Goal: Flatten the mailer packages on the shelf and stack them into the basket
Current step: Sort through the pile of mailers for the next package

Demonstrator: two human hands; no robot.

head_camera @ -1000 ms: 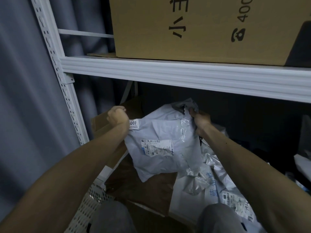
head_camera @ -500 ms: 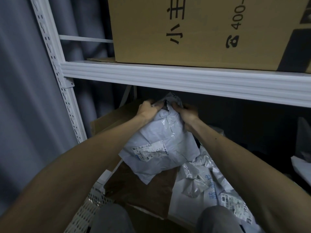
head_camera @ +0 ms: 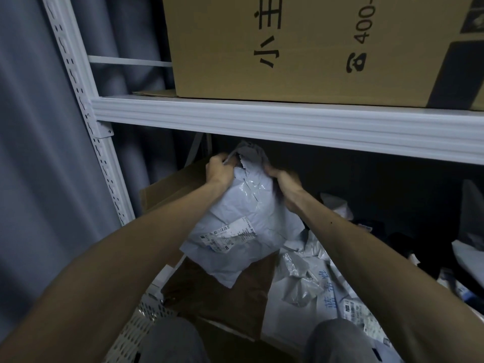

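A pale grey mailer package [head_camera: 243,221] with a white shipping label hangs under the white shelf beam, puffed out in the middle. My left hand [head_camera: 218,170] grips its torn top edge on the left. My right hand [head_camera: 284,183] grips the same edge on the right, close beside the left. Below it lies a dark brown mailer [head_camera: 225,292]. More crumpled white and grey mailers [head_camera: 311,281] lie on the shelf to the right. The white perforated basket [head_camera: 142,322] shows at the bottom left, partly hidden by my left arm.
A white shelf beam [head_camera: 288,127] runs across just above my hands, carrying a large cardboard box [head_camera: 314,48]. A flattened brown cardboard piece [head_camera: 170,191] stands behind my left hand. The perforated upright post [head_camera: 86,106] and grey curtain are at the left. My knees show at the bottom.
My hands have come together from the package's two upper corners to its gathered top edge. The package has risen slightly and bulges more than before.
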